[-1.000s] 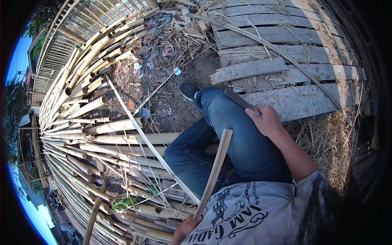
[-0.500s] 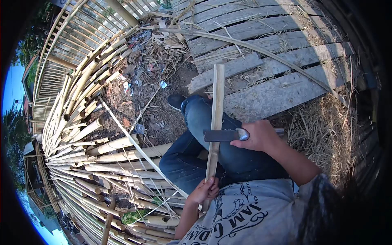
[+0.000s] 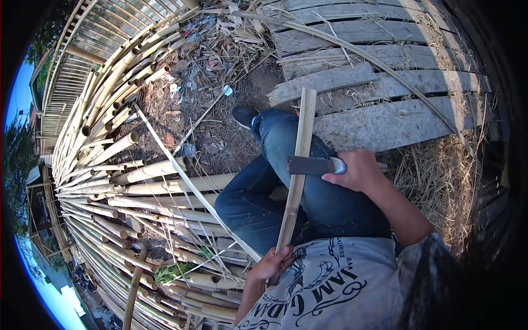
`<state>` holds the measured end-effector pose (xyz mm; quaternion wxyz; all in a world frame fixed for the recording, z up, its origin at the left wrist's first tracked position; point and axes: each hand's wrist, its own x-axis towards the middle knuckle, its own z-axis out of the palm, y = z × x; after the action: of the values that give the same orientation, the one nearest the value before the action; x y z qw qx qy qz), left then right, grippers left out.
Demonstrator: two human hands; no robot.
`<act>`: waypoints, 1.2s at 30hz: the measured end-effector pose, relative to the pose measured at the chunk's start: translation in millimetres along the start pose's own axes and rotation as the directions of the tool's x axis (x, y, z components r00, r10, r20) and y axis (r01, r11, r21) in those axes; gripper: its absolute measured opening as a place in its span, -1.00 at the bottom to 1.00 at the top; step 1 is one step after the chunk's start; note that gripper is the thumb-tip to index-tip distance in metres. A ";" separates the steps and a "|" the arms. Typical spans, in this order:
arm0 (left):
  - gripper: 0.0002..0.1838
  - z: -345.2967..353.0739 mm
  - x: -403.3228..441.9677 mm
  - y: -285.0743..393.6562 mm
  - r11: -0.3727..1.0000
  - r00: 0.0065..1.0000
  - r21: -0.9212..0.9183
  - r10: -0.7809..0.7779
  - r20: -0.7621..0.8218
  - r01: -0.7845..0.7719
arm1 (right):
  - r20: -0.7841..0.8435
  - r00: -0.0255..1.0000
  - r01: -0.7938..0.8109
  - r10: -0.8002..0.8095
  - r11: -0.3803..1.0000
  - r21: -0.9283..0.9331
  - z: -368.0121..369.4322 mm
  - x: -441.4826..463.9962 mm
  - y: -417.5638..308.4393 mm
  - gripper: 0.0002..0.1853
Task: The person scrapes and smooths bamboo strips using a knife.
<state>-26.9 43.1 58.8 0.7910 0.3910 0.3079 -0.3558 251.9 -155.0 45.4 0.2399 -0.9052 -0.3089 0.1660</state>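
A split bamboo strip (image 3: pixel 302 132) slants up from my lap across the jeans-clad thigh, its far end near the planks. My left hand (image 3: pixel 274 264) is closed around the strip's lower part, close to the shirt. In my right hand (image 3: pixel 360 171) is a knife (image 3: pixel 308 165) with a broad, dark, square-ended blade. The blade lies across the strip at about its middle, touching or just over it. Most of the knife's handle is hidden in my fist.
Many bamboo poles (image 3: pixel 148 171) lie stacked on the left, with a long thin strip (image 3: pixel 192 184) across them. Wooden planks (image 3: pixel 379 124) form a platform at upper right, beside dry shavings (image 3: pixel 434 181). Litter covers the soil ahead; a bamboo fence (image 3: pixel 118 27) stands beyond.
The camera view has shifted slightly, so the legs and planks appear farther right. Both hands keep their grips, and the blade stays across the strip at nearly the same place.
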 end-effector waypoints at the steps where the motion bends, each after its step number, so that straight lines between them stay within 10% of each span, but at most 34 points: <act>1: -0.53 -2.3 -2.8 -2.1 0.999 1.000 -0.009 -0.031 0.005 0.031 | 0.003 1.000 0.002 -0.002 1.000 -0.004 1.2 0.6 -0.1 -0.25; 17: -0.63 -13.6 -60.0 -67.2 0.999 0.997 -0.024 -0.032 -0.067 0.030 | -0.032 0.998 -0.055 0.056 0.998 0.023 0.5 2.9 -10.1 -0.33; 25: -0.55 -0.1 -68.1 -95.3 0.965 0.917 -0.258 -0.148 -0.371 0.051 | -0.032 0.998 -0.059 0.060 0.998 0.029 -2.0 2.4 -11.3 -0.33; 29: -0.53 -42.1 -42.6 -99.7 0.999 0.987 -0.046 0.013 -0.163 -0.021 | -0.136 0.991 0.017 -0.008 0.998 0.062 4.5 -2.4 -0.4 -0.27; 36: -0.41 -19.3 44.0 -4.3 0.943 0.882 -0.259 -0.067 0.466 0.208 | 0.012 0.965 0.261 -0.261 0.965 -0.023 -13.5 -7.8 8.3 -0.29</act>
<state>-9.9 43.3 13.6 0.8634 0.1493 0.1940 -0.4412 256.1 -170.3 53.3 0.2472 -0.8589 -0.4284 0.1330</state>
